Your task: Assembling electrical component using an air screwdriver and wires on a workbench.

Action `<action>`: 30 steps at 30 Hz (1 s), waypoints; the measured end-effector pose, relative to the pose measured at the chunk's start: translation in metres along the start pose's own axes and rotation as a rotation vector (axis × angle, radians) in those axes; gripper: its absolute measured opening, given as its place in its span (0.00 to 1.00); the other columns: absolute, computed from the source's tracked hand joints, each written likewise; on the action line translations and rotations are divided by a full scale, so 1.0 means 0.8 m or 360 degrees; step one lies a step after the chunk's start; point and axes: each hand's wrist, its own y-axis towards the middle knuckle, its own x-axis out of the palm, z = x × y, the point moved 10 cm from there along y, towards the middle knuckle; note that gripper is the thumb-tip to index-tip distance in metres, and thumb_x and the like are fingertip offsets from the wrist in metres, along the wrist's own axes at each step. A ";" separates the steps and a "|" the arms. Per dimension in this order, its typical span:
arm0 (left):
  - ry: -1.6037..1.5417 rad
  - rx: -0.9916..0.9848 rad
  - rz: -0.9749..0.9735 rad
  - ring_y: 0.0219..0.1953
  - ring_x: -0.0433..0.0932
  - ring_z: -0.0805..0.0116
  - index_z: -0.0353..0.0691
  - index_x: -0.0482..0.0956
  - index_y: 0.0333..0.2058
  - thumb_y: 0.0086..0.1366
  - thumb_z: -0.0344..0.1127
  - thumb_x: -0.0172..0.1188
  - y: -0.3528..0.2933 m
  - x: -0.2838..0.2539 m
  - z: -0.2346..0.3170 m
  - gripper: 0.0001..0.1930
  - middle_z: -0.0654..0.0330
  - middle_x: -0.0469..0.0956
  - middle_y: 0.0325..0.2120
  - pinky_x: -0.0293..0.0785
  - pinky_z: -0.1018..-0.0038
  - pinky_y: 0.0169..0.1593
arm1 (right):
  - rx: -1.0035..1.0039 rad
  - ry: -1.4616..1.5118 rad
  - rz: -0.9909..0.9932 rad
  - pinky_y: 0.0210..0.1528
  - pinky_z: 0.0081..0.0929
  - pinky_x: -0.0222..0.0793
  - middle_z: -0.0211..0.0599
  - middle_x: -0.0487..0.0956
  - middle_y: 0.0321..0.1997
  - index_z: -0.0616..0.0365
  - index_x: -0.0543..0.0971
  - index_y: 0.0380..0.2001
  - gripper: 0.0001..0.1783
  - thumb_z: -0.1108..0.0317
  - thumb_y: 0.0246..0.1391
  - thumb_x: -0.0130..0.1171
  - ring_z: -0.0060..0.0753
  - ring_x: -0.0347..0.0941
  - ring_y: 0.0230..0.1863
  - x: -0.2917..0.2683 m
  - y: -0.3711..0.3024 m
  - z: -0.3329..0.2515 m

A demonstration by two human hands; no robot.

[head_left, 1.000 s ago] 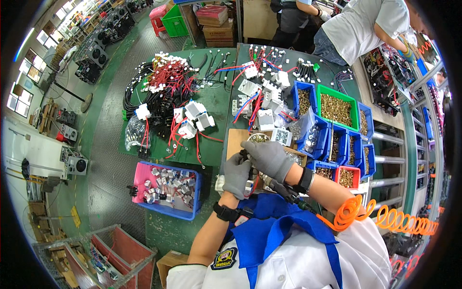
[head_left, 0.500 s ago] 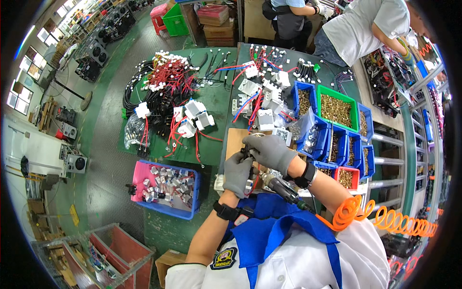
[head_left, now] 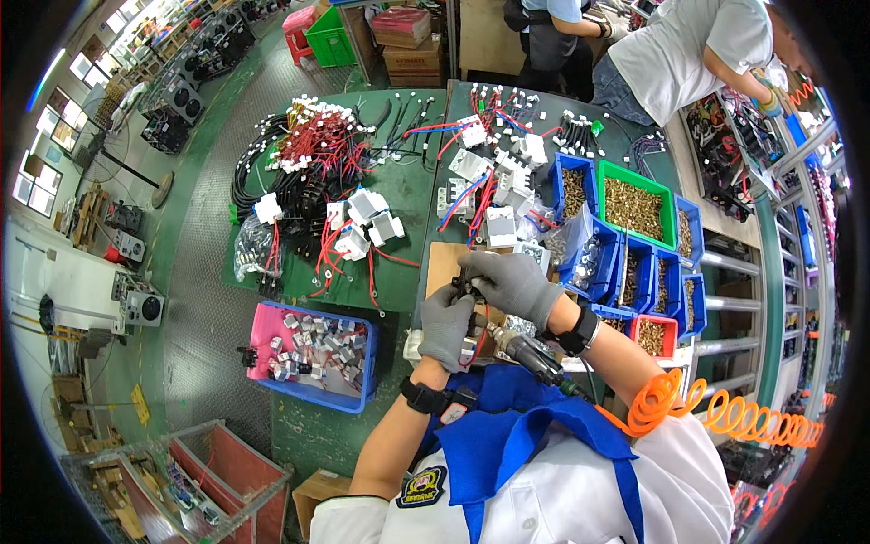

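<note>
Since a second ago, the right hand (head_left: 515, 283) has slid a bit up and to the right, and more of the gray power tool (head_left: 526, 352) shows under it.

Biggest of all is the green desk (head_left: 403, 290). A big messy pile of black and red wires (head_left: 313, 163) sits on its far left side. Nearer, on the left, is a blue tub (head_left: 308, 395) with pink inside and lots of little gray and white parts. On the right, blue bins stand close around a green bin (head_left: 673, 213) full of tiny gold bits, and a small red bin (head_left: 673, 337) is nearer. White blocks (head_left: 500, 227) lie just past the hands.

Both hands wear gray gloves. The left hand (head_left: 446, 328) and the right hand are closed in, fingers pinched around one small black part (head_left: 460, 288). It is between them, over the near edge of a brown board (head_left: 442, 265). Fingers hide most of it, so I can't tell its shape.
</note>
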 end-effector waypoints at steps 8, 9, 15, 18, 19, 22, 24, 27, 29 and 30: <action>0.0056 0.0019 -0.0057 0.19 0.75 0.76 0.32 0.76 0.37 0.59 0.28 0.53 0.001 0.000 -0.001 0.09 0.61 0.75 0.24 0.70 0.80 0.19 | 0.0252 0.0485 0.0331 0.41 0.34 0.73 0.39 0.81 0.37 0.50 0.72 0.48 0.19 0.71 0.50 0.51 0.42 0.79 0.37 -0.028 0.005 0.047; 0.0072 0.0019 -0.0030 0.19 0.75 0.76 0.32 0.76 0.37 0.59 0.28 0.53 0.002 -0.003 -0.001 0.09 0.61 0.75 0.24 0.70 0.80 0.19 | 0.0351 0.0483 0.0335 0.41 0.34 0.73 0.39 0.81 0.37 0.51 0.73 0.47 0.19 0.71 0.50 0.51 0.42 0.79 0.37 -0.027 0.004 0.059; 0.0167 -0.0106 -0.0138 0.18 0.74 0.76 0.31 0.76 0.38 0.59 0.28 0.52 -0.003 -0.004 -0.014 0.10 0.60 0.75 0.21 0.71 0.79 0.19 | 0.0459 0.0412 0.0242 0.44 0.31 0.72 0.41 0.81 0.37 0.56 0.77 0.43 0.17 0.72 0.48 0.50 0.41 0.78 0.39 -0.009 -0.002 0.090; 0.0010 -0.0196 -0.0138 0.16 0.75 0.72 0.33 0.74 0.32 0.59 0.25 0.51 -0.011 -0.017 -0.023 0.04 0.59 0.74 0.20 0.69 0.78 0.15 | 0.0438 0.0273 0.0127 0.44 0.39 0.71 0.44 0.80 0.34 0.50 0.79 0.40 0.15 0.69 0.47 0.51 0.47 0.76 0.39 0.009 -0.001 0.101; 0.0023 -0.0199 -0.0104 0.16 0.75 0.72 0.33 0.74 0.32 0.59 0.25 0.51 -0.013 -0.025 -0.024 0.04 0.59 0.74 0.20 0.69 0.78 0.15 | 0.0417 0.0296 0.0125 0.44 0.39 0.71 0.44 0.80 0.34 0.50 0.79 0.40 0.15 0.69 0.47 0.51 0.47 0.76 0.39 0.015 0.001 0.104; -0.0032 -0.0279 -0.0032 0.15 0.74 0.73 0.35 0.74 0.33 0.59 0.25 0.51 -0.019 -0.050 -0.031 0.05 0.61 0.74 0.20 0.68 0.79 0.15 | 0.0392 -0.0152 -0.0328 0.43 0.41 0.71 0.43 0.80 0.36 0.46 0.78 0.42 0.17 0.68 0.46 0.53 0.48 0.76 0.40 0.064 0.004 0.112; -0.0023 -0.0213 0.0017 0.15 0.74 0.73 0.35 0.74 0.33 0.59 0.25 0.51 -0.019 -0.062 -0.029 0.05 0.61 0.73 0.20 0.68 0.79 0.15 | 0.0302 -0.0148 -0.0325 0.44 0.41 0.71 0.42 0.79 0.37 0.45 0.78 0.42 0.17 0.68 0.46 0.53 0.48 0.76 0.40 0.074 0.008 0.109; -0.0018 -0.0162 0.0064 0.16 0.73 0.75 0.35 0.75 0.34 0.59 0.27 0.51 -0.021 -0.071 -0.028 0.06 0.61 0.73 0.19 0.68 0.80 0.17 | 0.0189 -0.0188 -0.0373 0.44 0.40 0.71 0.43 0.79 0.40 0.44 0.76 0.46 0.21 0.68 0.45 0.54 0.48 0.76 0.42 0.089 0.013 0.103; -0.0017 -0.0147 0.0063 0.16 0.72 0.76 0.35 0.75 0.36 0.59 0.28 0.51 -0.021 -0.071 -0.028 0.07 0.61 0.73 0.18 0.68 0.81 0.18 | 0.0132 -0.0257 -0.0420 0.46 0.39 0.71 0.44 0.78 0.44 0.46 0.74 0.49 0.24 0.72 0.44 0.54 0.47 0.75 0.45 0.096 0.016 0.099; -0.0035 -0.0147 0.0080 0.16 0.72 0.76 0.35 0.75 0.36 0.59 0.28 0.51 -0.021 -0.071 -0.029 0.08 0.61 0.73 0.18 0.68 0.81 0.18 | 0.0069 -0.0227 -0.0404 0.46 0.39 0.71 0.44 0.78 0.44 0.46 0.74 0.49 0.24 0.72 0.44 0.54 0.47 0.75 0.45 0.097 0.017 0.094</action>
